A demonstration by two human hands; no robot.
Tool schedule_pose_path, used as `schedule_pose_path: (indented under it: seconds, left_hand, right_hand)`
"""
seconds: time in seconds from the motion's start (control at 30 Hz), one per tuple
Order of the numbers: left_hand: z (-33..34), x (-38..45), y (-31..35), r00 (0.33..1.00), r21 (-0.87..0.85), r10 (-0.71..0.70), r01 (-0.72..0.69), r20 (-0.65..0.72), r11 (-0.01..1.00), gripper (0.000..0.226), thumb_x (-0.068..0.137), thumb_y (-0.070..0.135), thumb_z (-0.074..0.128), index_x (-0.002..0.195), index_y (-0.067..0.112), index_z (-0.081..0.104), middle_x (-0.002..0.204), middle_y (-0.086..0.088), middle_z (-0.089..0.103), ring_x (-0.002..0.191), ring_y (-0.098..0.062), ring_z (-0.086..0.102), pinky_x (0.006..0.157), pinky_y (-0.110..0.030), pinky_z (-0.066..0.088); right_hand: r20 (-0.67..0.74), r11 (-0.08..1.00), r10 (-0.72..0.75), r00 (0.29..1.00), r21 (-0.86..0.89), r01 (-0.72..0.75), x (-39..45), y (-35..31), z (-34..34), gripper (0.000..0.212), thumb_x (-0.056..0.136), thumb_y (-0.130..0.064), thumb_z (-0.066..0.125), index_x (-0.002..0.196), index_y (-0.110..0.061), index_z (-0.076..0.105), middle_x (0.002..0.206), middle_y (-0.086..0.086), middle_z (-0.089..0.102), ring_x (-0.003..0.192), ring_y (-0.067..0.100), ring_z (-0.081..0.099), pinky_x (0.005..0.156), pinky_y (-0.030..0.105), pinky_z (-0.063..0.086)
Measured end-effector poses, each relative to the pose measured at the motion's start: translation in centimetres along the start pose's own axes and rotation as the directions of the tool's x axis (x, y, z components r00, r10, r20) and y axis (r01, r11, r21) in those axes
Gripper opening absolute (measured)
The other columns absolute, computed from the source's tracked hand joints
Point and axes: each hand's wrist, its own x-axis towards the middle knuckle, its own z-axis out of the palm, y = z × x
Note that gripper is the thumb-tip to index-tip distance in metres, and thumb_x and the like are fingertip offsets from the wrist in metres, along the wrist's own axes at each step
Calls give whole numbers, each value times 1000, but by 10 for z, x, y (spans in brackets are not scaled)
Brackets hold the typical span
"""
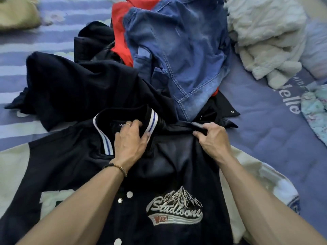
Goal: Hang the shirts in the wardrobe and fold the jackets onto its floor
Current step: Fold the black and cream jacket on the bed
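We find the left hand [130,138] resting on the striped collar [149,124] of the varsity jacket [85,156], fingers curled over the collar's rib, a ring on one finger and a beaded bracelet [115,167] at the wrist. The right hand [211,138] pinches a fold of dark fabric at the jacket's shoulder, thumb and fingers closed on it. The jacket lies front up on the bed [265,121], nearest the person, its cream sleeves [12,172] spread to either side, white snap buttons [129,194] down the front and an embroidered mountain badge [175,207] on the chest.

Just beyond the collar we note a heap of garments touching the jacket: a dark garment [79,85] to the left, a blue denim jacket [177,50] in the middle lying over a red garment [120,23], and a black piece with a snap [232,112] at the right.

The bed cover is blue-violet, striped with pale bands on the left and plain with white lettering [292,101] on the right. A white fluffy blanket [265,36] is bunched at upper right, well apart from the hands; a floral cloth [315,110] lies at the right edge; a beige item [17,16] sits at upper left. Bare cover shows to the right of the heap and along the left side. The bed's edges lie outside our view.
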Motion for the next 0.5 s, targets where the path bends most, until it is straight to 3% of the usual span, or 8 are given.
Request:
schedule_pose_path:
  seconds: [0.07, 0.13, 0.2, 0.27, 0.33, 0.4, 0.5]
  left_hand:
    - [-9, -4, -17, 981, 30, 62, -58, -183, 998, 41, 80, 10, 62, 120, 9, 57, 117, -14, 56, 106, -36, 52, 84, -50, 44]
    - [-25, -2, -36, 945, 118, 70, -34, -318, 992, 61, 66, -5, 59, 125, 7, 54, 125, -14, 52, 113, -35, 47, 87, -50, 43]
    - [-45, 13, -54, 975, 172, -12, 51, -220, 984, 72, 66, -8, 58, 135, 11, 46, 133, -12, 49, 125, -33, 42, 100, -50, 37]
    - [-57, 32, -66, 996, 245, -95, 92, -1, 965, 69, 71, -2, 59, 136, 17, 44, 130, -8, 52, 125, -31, 46, 103, -49, 34]
    - [-64, 44, -72, 984, 288, -81, 33, 158, 957, 44, 77, 5, 60, 117, 21, 56, 112, -4, 61, 112, -30, 56, 91, -45, 38]
    - [-69, 49, -80, 962, 261, -38, -36, 272, 965, 14, 82, 12, 61, 88, 24, 59, 85, 4, 59, 99, -30, 62, 76, -38, 38]
    - [-72, 51, -87, 967, 153, 37, -78, 253, 985, 17, 80, 4, 55, 76, 20, 60, 78, 3, 50, 84, -31, 62, 62, -33, 39]
  right_hand:
    - [46, 998, -25, 999, -56, 28, -1, -8, 4, 30, 81, -34, 72, 108, -24, 64, 106, 4, 64, 105, 28, 60, 88, 41, 47]
    - [44, 993, -119, 992, 18, 119, 4, -31, 8, 39, 80, -33, 72, 114, -22, 58, 109, 1, 62, 107, 25, 58, 90, 44, 46]
    - [103, 970, -227, 968, 109, 216, 13, -63, 13, 43, 81, -30, 70, 120, -21, 54, 112, 3, 60, 107, 24, 58, 92, 42, 47]
    - [271, 962, -273, 923, 67, 265, 20, -91, 20, 49, 81, -30, 69, 126, -27, 48, 114, 7, 57, 109, 27, 57, 93, 40, 46]
    - [400, 962, -224, 889, -57, 268, 22, -104, 28, 57, 81, -35, 70, 129, -34, 37, 114, 11, 58, 108, 34, 58, 92, 42, 45]
    - [441, 944, -164, 882, -189, 270, 19, -108, 34, 64, 80, -40, 72, 128, -32, 30, 107, 13, 63, 103, 36, 60, 88, 43, 46]
    - [376, 926, -149, 914, -272, 263, 14, -113, 38, 57, 83, -34, 72, 121, -20, 32, 101, 15, 66, 99, 39, 63, 86, 44, 47]
